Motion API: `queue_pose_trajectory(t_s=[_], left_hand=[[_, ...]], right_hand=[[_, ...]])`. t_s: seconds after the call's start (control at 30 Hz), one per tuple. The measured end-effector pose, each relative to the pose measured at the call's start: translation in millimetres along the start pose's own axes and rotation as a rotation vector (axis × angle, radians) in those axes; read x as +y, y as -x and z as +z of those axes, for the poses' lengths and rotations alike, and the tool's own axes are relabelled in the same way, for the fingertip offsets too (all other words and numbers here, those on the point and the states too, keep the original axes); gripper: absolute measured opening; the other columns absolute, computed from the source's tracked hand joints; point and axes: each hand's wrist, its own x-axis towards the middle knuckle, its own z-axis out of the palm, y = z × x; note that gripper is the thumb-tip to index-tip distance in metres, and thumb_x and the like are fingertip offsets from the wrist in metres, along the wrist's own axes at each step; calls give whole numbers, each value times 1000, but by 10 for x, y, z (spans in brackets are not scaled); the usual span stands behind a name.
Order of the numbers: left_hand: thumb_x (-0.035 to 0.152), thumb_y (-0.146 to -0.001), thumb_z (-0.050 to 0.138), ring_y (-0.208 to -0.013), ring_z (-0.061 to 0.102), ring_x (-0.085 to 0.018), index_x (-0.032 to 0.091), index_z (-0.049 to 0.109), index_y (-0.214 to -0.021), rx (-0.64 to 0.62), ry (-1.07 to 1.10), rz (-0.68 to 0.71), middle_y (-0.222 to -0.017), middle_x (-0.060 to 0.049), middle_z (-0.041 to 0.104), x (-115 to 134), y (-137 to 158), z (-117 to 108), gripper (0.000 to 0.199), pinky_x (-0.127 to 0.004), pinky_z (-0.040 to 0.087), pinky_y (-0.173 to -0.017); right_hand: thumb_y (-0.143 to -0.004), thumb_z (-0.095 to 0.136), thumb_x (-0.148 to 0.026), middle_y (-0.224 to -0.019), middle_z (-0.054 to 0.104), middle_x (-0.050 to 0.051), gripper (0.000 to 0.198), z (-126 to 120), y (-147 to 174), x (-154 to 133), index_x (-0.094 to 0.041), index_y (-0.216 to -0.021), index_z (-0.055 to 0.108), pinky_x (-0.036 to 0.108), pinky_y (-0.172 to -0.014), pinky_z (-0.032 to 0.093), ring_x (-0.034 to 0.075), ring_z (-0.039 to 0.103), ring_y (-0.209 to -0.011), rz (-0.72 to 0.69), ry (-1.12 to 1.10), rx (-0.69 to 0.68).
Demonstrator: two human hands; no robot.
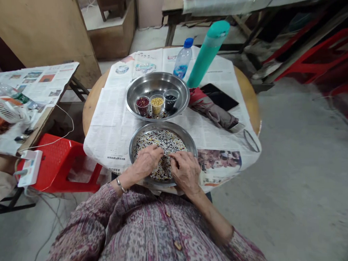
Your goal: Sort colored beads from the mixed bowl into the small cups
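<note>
A steel bowl point(132, 142) close to my body holds a spread of mixed white, black and yellow grains and beans point(167, 137). Over its left part, my left hand point(148, 159) is bent down with fingertips pressed together at the grains. My right hand point(186, 169) reaches in from the right rim, thumb and fingers pinched near the middle. Whatever either hand pinches is too small to make out. Just beyond, a wider steel bowl point(148, 81) contains three clear cups: dark red beans point(142, 102), yellow beans point(156, 103) and black beans point(170, 100). Loose beans lie beside the cups.
Newspaper point(107, 122) covers the round table. Behind and right stand a water bottle point(183, 59), a teal cylinder point(208, 54), a folded umbrella point(216, 111) and a dark tablet-like object point(220, 97). At left are a red stool point(58, 162) and a power strip point(30, 167).
</note>
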Motion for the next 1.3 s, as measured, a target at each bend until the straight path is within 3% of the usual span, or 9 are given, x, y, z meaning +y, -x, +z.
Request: queue_pose_trajectory(t_s=[0.13,0.27,0.47,0.9,1.1,1.3], left_hand=[[11,-98,45,-90,63,-18,16,68,-98,140,-23,-163,-94,-7,65,-358,-133,-86,23,-30,52,-86],[5,-93,49,-88,66,-17,16,69,-101,194,5,-144,-95,-7,69,-522,-218,-79,24,-29,54,-86],[4,-92,50,-95,67,-19,16,70,-111,158,-24,-46,-99,-8,71,-498,-313,-1,30,-30,55,-90],[10,-95,49,-86,66,-19,15,73,-92,91,-37,-62,-89,-8,69,-511,-354,-3,25,-30,53,-83],[12,-98,49,-92,65,-18,15,70,-95,157,-26,-56,-91,-8,69,-473,-294,-25,22,-30,53,-88],[14,-96,55,-88,67,-16,16,67,-93,264,129,-32,-89,-5,71,-456,-201,2,12,-30,54,-86]], right_hand=[[-92,56,-16,-92,72,3,16,-7,-9,1,-21,-93,70,32,-79,37,20,56,-90,-15,-18,4],[-92,55,-16,-91,72,3,16,-11,-14,-3,-22,-91,70,32,-79,36,20,57,-89,-13,-36,9],[-92,54,-16,-89,72,3,17,-15,-16,-14,-21,-91,70,33,-79,36,20,57,-89,-3,-42,3],[-92,55,-15,-89,73,3,16,-17,-18,-9,-21,-92,70,32,-78,36,19,57,-87,-15,-45,11],[-91,55,-16,-90,73,3,16,-11,-14,-10,-21,-92,70,33,-79,37,19,58,-88,1,-49,2],[-93,54,-17,-89,73,3,17,-16,-22,-16,-21,-90,70,33,-77,36,19,58,-87,-20,-44,16]])
